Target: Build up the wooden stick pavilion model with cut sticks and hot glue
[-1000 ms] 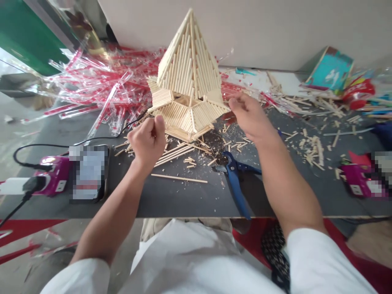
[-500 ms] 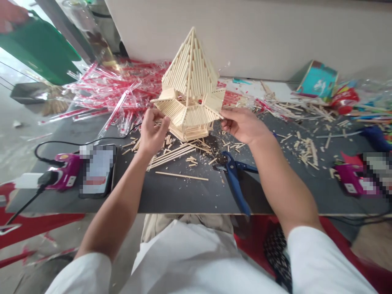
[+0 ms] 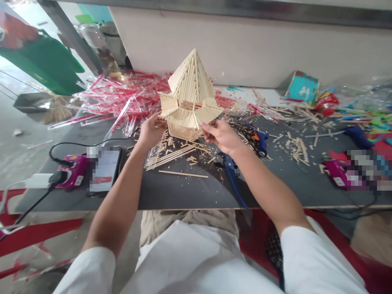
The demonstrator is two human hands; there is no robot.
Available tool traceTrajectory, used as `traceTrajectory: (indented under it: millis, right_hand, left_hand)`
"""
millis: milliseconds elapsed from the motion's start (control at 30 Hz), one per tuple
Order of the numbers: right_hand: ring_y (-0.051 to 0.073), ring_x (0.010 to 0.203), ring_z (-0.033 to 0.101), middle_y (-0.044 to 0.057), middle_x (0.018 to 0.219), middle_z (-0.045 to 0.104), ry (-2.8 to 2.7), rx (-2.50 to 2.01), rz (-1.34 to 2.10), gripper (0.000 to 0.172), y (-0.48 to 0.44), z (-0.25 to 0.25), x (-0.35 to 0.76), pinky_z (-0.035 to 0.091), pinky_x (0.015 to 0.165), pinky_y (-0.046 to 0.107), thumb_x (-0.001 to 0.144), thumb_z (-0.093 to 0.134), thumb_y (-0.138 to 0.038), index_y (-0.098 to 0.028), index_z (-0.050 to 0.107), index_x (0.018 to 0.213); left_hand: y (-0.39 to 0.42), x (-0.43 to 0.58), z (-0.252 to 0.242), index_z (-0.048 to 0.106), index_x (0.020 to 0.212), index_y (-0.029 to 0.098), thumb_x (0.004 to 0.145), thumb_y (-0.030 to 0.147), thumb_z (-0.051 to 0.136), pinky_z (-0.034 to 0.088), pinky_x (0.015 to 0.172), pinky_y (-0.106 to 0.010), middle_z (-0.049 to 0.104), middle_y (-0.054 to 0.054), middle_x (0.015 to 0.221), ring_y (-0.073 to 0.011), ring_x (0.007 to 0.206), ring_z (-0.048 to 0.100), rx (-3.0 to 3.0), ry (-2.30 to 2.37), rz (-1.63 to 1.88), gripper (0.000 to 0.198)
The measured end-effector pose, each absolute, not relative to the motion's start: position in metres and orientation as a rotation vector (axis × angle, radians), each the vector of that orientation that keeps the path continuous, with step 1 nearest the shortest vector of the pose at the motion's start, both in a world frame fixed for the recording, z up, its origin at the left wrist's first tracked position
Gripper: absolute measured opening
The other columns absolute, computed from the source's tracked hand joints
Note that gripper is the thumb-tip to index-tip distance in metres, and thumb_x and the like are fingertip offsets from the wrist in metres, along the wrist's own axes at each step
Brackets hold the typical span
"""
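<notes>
A pale stick model (image 3: 186,116) with a tall pointed roof and a flared lower roof stands upright over the dark table (image 3: 183,196). My left hand (image 3: 152,130) is closed on the left edge of its lower roof, the fingertips partly hidden. My right hand (image 3: 221,134) pinches the front right part of the lower roof. Below the model lie long thin sticks (image 3: 174,157) and short cut pieces (image 3: 192,160). Blue-handled cutters (image 3: 232,177) rest just below my right hand.
Red and clear plastic wrappers (image 3: 131,96) heap up at the back left. A phone (image 3: 105,169) and a purple power socket (image 3: 73,171) lie at the left. A blue glue gun (image 3: 260,141), a teal box (image 3: 303,87) and a red container (image 3: 327,103) are at the right.
The model has turned and sits lower in view. My right hand has moved left along the lower roof to its front right part, uncovering the glue gun. The camera view has shifted.
</notes>
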State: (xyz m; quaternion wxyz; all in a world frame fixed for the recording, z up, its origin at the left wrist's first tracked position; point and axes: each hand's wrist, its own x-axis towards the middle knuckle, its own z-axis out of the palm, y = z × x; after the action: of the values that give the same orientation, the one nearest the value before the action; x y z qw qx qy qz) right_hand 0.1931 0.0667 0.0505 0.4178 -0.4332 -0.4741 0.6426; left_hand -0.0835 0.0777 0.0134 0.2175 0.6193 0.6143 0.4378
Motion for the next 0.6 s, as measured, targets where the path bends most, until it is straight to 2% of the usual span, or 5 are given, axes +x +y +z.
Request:
traceTrajectory:
  millis: [100,167,300,467,600]
  right_hand:
    - [0.010,0.056,0.059,0.003,0.073,0.069,-1.270,-1.136,1.617,0.044,0.062,0.046,0.195,0.048,0.047,0.023,0.078,0.085,-0.058,-0.020,0.062,0.078]
    - [0.010,0.053,0.058,0.003,0.071,0.068,-1.377,-1.207,1.557,0.046,0.057,0.042,0.200,0.046,0.046,0.024,0.085,0.076,-0.063,-0.020,0.063,0.078]
    - [0.012,0.058,0.061,0.001,0.072,0.068,-1.703,-1.178,0.942,0.036,0.045,0.043,0.207,0.050,0.054,0.027,0.092,0.070,-0.057,-0.022,0.064,0.086]
    - [0.010,0.064,0.060,0.001,0.099,0.068,-2.006,-0.983,0.327,0.028,0.041,0.046,0.196,0.055,0.070,0.030,0.098,0.067,-0.040,-0.027,0.068,0.123]
    - [0.013,0.077,0.063,0.001,0.102,0.069,-2.068,-0.948,0.040,0.020,0.045,0.036,0.187,0.055,0.076,0.031,0.105,0.057,-0.033,-0.031,0.073,0.117]
  left_hand:
    - [0.073,-0.090,0.020,0.075,0.103,0.014,0.088,0.027,0.058,0.050,0.063,-0.024,0.077,-0.008,0.090,-0.0155,0.073,0.068,1.525,1.892,1.178,0.027]
    - [0.064,-0.094,0.027,0.077,0.096,0.015,0.088,0.034,0.059,0.045,0.059,-0.024,0.076,-0.006,0.081,-0.0152,0.065,0.065,1.540,1.943,0.991,0.027]
    - [0.033,-0.089,0.050,0.076,0.075,0.018,0.087,0.051,0.063,0.038,0.056,-0.027,0.068,-0.004,0.062,-0.0160,0.058,0.058,1.868,1.899,0.516,0.038]
    - [0.001,-0.056,0.059,0.078,0.089,0.020,0.096,0.046,0.056,0.043,0.065,-0.029,0.075,-0.005,0.078,-0.0183,0.068,0.065,2.244,1.614,0.387,0.035]
    - [-0.009,-0.029,0.046,0.076,0.100,0.020,0.102,0.036,0.051,0.047,0.072,-0.030,0.076,-0.007,0.097,-0.0216,0.088,0.071,2.465,1.411,0.332,0.030]
